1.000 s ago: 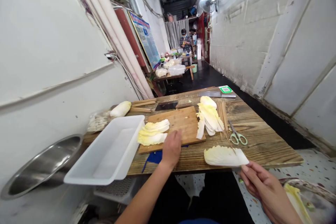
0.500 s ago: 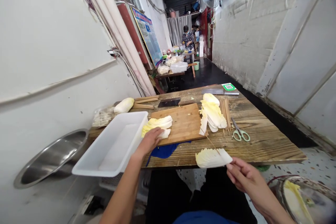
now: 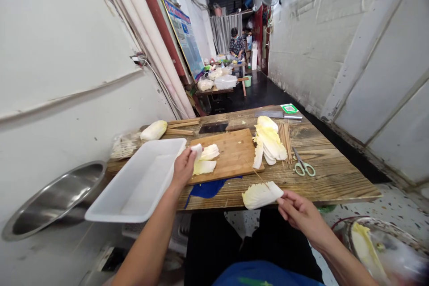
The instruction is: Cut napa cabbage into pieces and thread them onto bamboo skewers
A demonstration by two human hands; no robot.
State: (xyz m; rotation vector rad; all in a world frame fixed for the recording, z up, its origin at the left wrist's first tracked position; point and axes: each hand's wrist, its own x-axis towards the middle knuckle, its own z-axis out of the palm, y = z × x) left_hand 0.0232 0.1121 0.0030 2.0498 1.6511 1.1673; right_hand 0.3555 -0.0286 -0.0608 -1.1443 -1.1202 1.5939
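My right hand (image 3: 296, 210) pinches the white stem end of a napa cabbage leaf (image 3: 261, 195) in front of the table edge; a thin wooden skewer (image 3: 257, 172) sticks out of that leaf. Above the left edge of the cutting board (image 3: 231, 152), my left hand (image 3: 183, 166) is closed on another cabbage leaf (image 3: 197, 150), lifted and partly hidden by the fingers. Several cut leaves (image 3: 208, 161) lie beside it on the board. A stack of cabbage leaves (image 3: 270, 140) rests at the board's right side, with a row of skewers (image 3: 285, 143) alongside.
Left of the board stands a white plastic tub (image 3: 134, 219), near a steel bowl (image 3: 56, 196). Scissors (image 3: 303, 164), a cleaver (image 3: 270, 114) and a whole cabbage (image 3: 154, 130) lie on the table. A blue cloth (image 3: 208, 189) hangs under the board. Farther back, a person (image 3: 237, 45) works.
My left hand has picked a leaf up off the board, raising it slightly toward the tub. The skewered leaf in my right hand has shifted a little left and up in view.
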